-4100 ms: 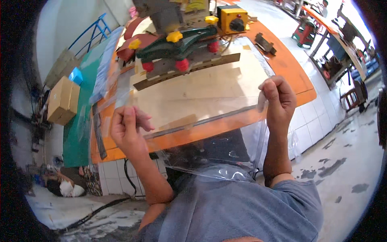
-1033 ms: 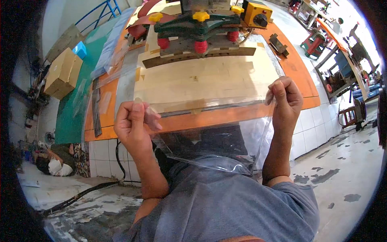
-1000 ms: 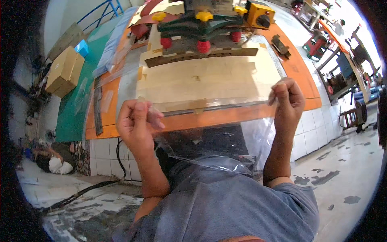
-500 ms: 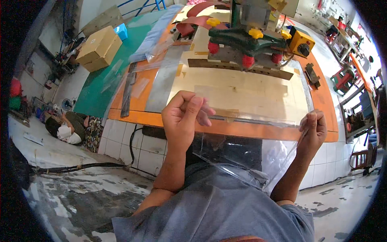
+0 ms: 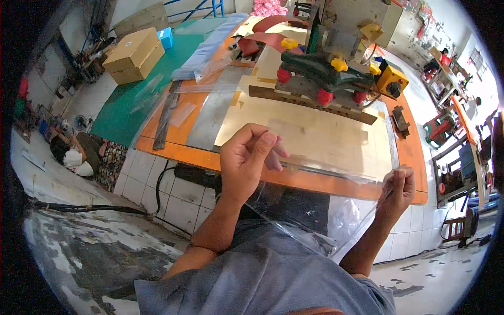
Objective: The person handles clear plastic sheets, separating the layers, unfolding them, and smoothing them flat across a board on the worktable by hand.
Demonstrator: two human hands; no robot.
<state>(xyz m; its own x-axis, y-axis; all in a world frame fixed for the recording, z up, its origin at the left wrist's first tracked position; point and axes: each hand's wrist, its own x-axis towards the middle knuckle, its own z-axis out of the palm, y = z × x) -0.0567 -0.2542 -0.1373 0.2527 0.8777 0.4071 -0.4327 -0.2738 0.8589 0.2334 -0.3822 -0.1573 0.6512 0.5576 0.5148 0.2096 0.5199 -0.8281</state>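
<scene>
A clear plastic sheet [image 5: 307, 234] is stretched between my two hands and sags toward my shirt in shiny folds. My left hand [image 5: 249, 157] pinches its left part between thumb and fingers, above the front edge of the orange table. At the right front of that table, my right hand [image 5: 399, 188] is closed on the sheet's other end. Beyond the hands lies a cream board [image 5: 304, 137] on the tabletop. Over it stands a green press head [image 5: 331, 72] with yellow knobs and red round parts, carrying a long metal bar [image 5: 310, 104].
A dark metal strip [image 5: 167, 118] lies on the orange table [image 5: 202, 159] at left, a metal block [image 5: 400, 122] at right. A yellow switch box [image 5: 392, 80] sits beside the press. Farther left, a cardboard box [image 5: 134, 58] stands by a green surface [image 5: 116, 116]; a person [image 5: 76, 155] is low on the floor.
My view has turned slightly, so the table and press appear tilted down to the right. Both hands keep their hold on the plastic sheet, with little change between them.
</scene>
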